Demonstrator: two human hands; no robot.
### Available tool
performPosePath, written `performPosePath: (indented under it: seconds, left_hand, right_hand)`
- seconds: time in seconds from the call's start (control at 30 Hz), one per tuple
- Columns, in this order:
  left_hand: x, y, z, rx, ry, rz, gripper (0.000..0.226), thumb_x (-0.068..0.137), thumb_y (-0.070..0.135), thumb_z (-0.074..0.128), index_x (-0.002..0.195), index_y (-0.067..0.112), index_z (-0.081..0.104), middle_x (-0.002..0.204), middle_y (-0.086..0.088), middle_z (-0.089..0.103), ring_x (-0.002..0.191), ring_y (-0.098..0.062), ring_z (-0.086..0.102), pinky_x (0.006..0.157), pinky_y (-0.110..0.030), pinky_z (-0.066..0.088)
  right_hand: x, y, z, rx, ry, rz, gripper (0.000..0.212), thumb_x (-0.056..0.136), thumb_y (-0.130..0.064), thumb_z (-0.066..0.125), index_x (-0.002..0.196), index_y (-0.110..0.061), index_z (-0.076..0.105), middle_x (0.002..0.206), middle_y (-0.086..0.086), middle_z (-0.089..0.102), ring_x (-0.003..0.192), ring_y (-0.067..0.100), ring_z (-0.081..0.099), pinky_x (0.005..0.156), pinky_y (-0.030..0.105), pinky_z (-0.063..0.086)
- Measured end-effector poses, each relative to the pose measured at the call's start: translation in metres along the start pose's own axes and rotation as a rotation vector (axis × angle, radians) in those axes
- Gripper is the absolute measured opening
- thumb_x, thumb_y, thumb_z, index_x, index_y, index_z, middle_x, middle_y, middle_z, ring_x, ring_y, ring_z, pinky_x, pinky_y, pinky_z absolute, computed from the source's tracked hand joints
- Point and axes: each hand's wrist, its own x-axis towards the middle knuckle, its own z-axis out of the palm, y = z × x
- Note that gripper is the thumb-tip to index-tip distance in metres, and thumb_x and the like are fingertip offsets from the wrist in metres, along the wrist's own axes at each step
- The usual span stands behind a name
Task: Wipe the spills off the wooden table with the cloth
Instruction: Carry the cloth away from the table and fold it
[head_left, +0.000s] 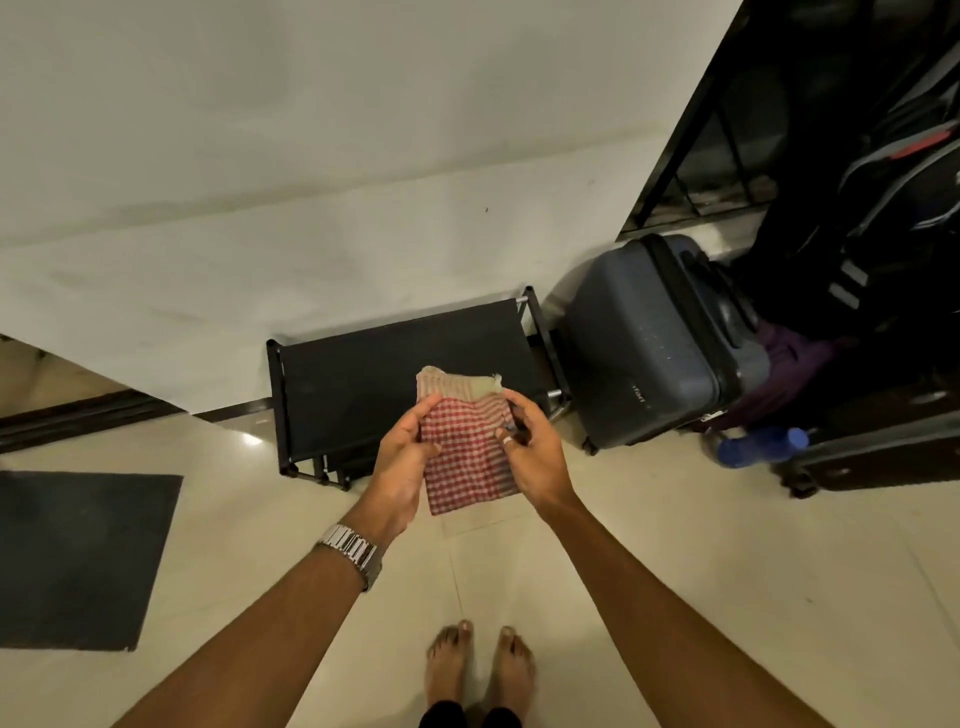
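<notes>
The floor (597, 597) is pale glossy tile, meeting a plain light wall (311, 156); a low black rack (395, 358) stands against that wall, with a dark grey suitcase (654, 343) just beside it on the right and a dark mat (78, 556) lying at the left edge. We see both forearms extended forward and slightly inward, converging above the floor in front of the rack; two bare feet (475, 670) are visible at the bottom. The cloth (467, 457), red-and-white checked with a pale striped top band, is held in the air between the hands and hangs vertically. The left hand (402, 457) is turned palm-inward, fingers curled around the cloth's left edge; a metal watch (353, 551) sits on that wrist. The right hand (535, 457) pinches the upper right edge between thumb and fingers, the remaining fingers loosely bent; it wears a ring (507, 440). No wooden table is in view.
</notes>
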Motion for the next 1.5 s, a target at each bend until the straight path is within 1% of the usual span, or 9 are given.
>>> performPosePath:
  seconds: [0.13, 0.3, 0.5, 0.63, 0.73, 0.9, 1.2, 1.37, 1.5]
  left_hand:
    - [0.078, -0.030, 0.001, 0.057, 0.036, 0.016, 0.063, 0.099, -0.014, 0.034, 0.130, 0.031, 0.066, 0.128, 0.007, 0.060, 0.114, -0.018, 0.063, 0.066, -0.026, 0.062]
    - [0.149, -0.054, 0.002, 0.018, 0.021, -0.018, 0.068, 0.094, -0.020, 0.033, 0.136, 0.024, 0.064, 0.126, 0.008, 0.057, 0.114, -0.023, 0.060, 0.063, -0.028, 0.062]
    - [0.211, -0.082, -0.008, 0.058, 0.079, -0.021, 0.068, 0.096, -0.019, 0.033, 0.126, 0.030, 0.068, 0.122, 0.012, 0.058, 0.115, -0.022, 0.060, 0.064, -0.027, 0.062]
    - [0.221, -0.093, -0.021, 0.159, 0.117, 0.035, 0.059, 0.102, -0.012, 0.034, 0.138, 0.027, 0.060, 0.123, 0.011, 0.058, 0.111, -0.015, 0.060, 0.071, -0.029, 0.063]
    - [0.223, -0.099, -0.024, 0.299, 0.134, 0.099, 0.055, 0.104, -0.008, 0.038, 0.146, 0.026, 0.050, 0.140, 0.003, 0.047, 0.112, -0.011, 0.055, 0.077, -0.025, 0.058]
    - [0.221, -0.109, -0.018, 0.835, 0.168, 0.237, 0.069, 0.097, 0.003, 0.064, 0.157, 0.020, 0.036, 0.169, -0.007, 0.003, 0.151, -0.028, 0.022, 0.119, -0.041, 0.040]
    - [0.213, -0.115, -0.028, 1.384, 0.250, 0.286, 0.063, 0.105, 0.039, 0.052, 0.161, 0.024, 0.028, 0.169, -0.007, 0.009, 0.144, -0.027, 0.030, 0.105, -0.040, 0.048]
    - [0.217, -0.119, -0.031, 1.591, 0.183, 0.299, 0.078, 0.104, 0.041, 0.054, 0.165, 0.026, 0.008, 0.170, -0.007, 0.004, 0.146, -0.030, 0.026, 0.118, -0.044, 0.036]
    - [0.220, -0.129, -0.034, 1.838, 0.114, 0.445, 0.079, 0.106, 0.032, 0.048, 0.164, 0.019, -0.004, 0.173, -0.007, -0.006, 0.159, -0.036, -0.003, 0.128, -0.057, 0.010]
  right_hand:
    - [0.069, 0.052, 0.006, -0.023, -0.034, -0.010, 0.034, 0.095, -0.013, 0.057, 0.126, -0.028, 0.060, 0.118, -0.013, 0.060, 0.103, 0.005, 0.060, 0.067, 0.013, 0.054]
    - [0.128, 0.106, 0.011, 0.017, 0.004, 0.050, 0.047, 0.095, -0.004, 0.053, 0.137, -0.025, 0.052, 0.115, -0.017, 0.055, 0.094, 0.000, 0.057, 0.062, 0.011, 0.054]
    - [0.174, 0.149, 0.019, -0.184, -0.019, -0.066, 0.062, 0.093, 0.002, 0.053, 0.148, -0.023, 0.039, 0.149, -0.002, 0.043, 0.134, 0.015, 0.043, 0.104, 0.031, 0.044]
    - [0.191, 0.162, 0.031, -0.347, -0.082, -0.086, 0.064, 0.096, -0.009, 0.055, 0.151, -0.029, 0.031, 0.157, -0.007, 0.032, 0.143, 0.020, 0.034, 0.112, 0.044, 0.037]
    - [0.197, 0.168, 0.039, -0.444, -0.120, -0.083, 0.066, 0.096, -0.011, 0.054, 0.152, -0.031, 0.026, 0.160, -0.009, 0.026, 0.144, 0.023, 0.032, 0.111, 0.046, 0.039]
    - [0.197, 0.172, 0.038, -0.682, -0.125, -0.123, 0.071, 0.095, -0.010, 0.057, 0.153, -0.030, 0.021, 0.163, -0.011, 0.016, 0.138, 0.024, 0.041, 0.103, 0.043, 0.047]
    - [0.196, 0.173, 0.037, -0.844, -0.183, -0.078, 0.081, 0.095, -0.011, 0.056, 0.155, -0.034, 0.006, 0.164, -0.012, -0.006, 0.127, 0.029, 0.050, 0.101, 0.042, 0.050]
    - [0.192, 0.170, 0.041, -0.989, -0.182, -0.052, 0.083, 0.096, -0.011, 0.053, 0.154, -0.034, -0.001, 0.162, -0.006, -0.021, 0.103, 0.026, 0.061, 0.088, 0.038, 0.056]
    - [0.189, 0.167, 0.044, -1.116, -0.170, -0.120, 0.081, 0.096, -0.018, 0.055, 0.155, -0.029, 0.000, 0.162, -0.003, -0.023, 0.103, 0.022, 0.059, 0.084, 0.034, 0.056]
